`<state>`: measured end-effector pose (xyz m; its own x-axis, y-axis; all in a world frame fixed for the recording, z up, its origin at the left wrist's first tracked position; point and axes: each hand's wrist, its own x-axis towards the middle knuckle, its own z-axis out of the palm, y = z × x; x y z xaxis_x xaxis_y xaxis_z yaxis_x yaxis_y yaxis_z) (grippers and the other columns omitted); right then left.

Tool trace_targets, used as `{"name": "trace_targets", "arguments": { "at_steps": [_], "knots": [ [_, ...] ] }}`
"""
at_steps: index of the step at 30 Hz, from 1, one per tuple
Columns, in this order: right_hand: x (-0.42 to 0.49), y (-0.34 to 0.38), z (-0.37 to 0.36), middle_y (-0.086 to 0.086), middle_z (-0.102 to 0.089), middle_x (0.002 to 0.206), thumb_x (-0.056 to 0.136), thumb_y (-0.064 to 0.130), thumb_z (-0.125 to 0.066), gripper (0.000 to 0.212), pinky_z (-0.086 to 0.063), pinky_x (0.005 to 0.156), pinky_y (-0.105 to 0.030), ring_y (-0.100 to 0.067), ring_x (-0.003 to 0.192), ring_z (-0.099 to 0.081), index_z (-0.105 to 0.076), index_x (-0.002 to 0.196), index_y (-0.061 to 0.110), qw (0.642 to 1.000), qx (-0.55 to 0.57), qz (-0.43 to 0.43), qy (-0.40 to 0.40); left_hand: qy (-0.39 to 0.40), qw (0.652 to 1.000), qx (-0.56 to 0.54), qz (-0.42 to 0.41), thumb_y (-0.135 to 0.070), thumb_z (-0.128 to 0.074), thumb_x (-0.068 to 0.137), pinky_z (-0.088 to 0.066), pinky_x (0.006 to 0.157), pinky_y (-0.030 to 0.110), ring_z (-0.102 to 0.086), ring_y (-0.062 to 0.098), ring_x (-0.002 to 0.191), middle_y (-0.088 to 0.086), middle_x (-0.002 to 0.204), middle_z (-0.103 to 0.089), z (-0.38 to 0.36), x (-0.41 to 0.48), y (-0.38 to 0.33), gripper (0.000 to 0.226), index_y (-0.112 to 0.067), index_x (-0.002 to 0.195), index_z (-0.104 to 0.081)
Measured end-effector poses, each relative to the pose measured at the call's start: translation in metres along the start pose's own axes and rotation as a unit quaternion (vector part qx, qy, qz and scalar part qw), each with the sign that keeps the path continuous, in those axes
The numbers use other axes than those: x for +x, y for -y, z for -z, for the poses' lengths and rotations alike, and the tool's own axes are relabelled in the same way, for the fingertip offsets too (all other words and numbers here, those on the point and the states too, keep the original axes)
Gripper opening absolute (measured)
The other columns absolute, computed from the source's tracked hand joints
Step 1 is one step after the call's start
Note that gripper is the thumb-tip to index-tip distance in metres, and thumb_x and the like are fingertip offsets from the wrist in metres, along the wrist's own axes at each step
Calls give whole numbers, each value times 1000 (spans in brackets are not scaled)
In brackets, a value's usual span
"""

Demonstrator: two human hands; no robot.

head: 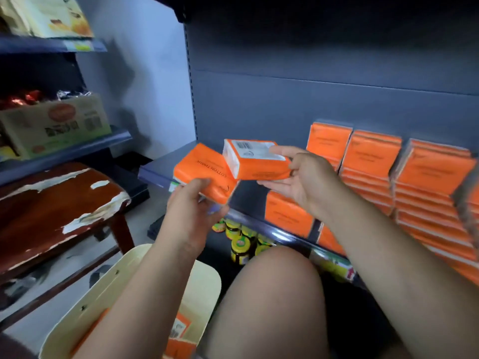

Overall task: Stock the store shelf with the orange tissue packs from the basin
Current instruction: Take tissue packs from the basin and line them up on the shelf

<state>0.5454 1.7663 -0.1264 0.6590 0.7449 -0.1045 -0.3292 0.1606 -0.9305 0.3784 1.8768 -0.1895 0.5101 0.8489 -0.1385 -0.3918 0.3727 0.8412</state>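
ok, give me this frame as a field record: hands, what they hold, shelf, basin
left hand: grips an orange pack, printed face up, tilted
right hand: grips a second pack, barcode side up
held packs: over the shelf's front edge, corners close together
shelf: orange stacks on its right part
basin: cream, lower left, leftover packs inside
below shelf: yellow-lidded jars
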Motion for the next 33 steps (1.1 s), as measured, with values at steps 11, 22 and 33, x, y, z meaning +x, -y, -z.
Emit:
{"name": "trace_targets", "arguments": {
  "at_steps": [11, 22, 33],
  "knots": [
    [18, 53, 100, -21, -77, 100, 95, 1, -64, 14, -62, 87, -37, -31, 94, -77, -64, 102, 13, 987, -117, 105, -35, 64, 997, -24, 23, -16, -58, 85, -55, 59, 32, -60, 19, 68, 0, 70, -60, -154, 41, 32, 8, -18, 93, -58],
    [83, 83, 143, -6, -57, 60, 85, 39, -75, 33, -36, 52, -30, -18, 54, -50, -71, 82, 7, 926, -288, 141, -198, 105, 994, -18, 30, -46, -64, 97, -54, 76, 32, -76, 14, 92, -6, 108, -79, -190, 103, 57, 37, -24, 126, -67],
    [113, 97, 130, -18, -73, 107, 99, 10, -49, 26, -62, 65, -36, -36, 79, -77, -56, 122, 17, 988, -84, 88, -94, 141, 981, -80, 109, -53, -52, 98, -50, 86, 40, -76, 22, 101, 1, 113, -78, -195, 131, 59, 40, -26, 122, -69]
  ]
}}
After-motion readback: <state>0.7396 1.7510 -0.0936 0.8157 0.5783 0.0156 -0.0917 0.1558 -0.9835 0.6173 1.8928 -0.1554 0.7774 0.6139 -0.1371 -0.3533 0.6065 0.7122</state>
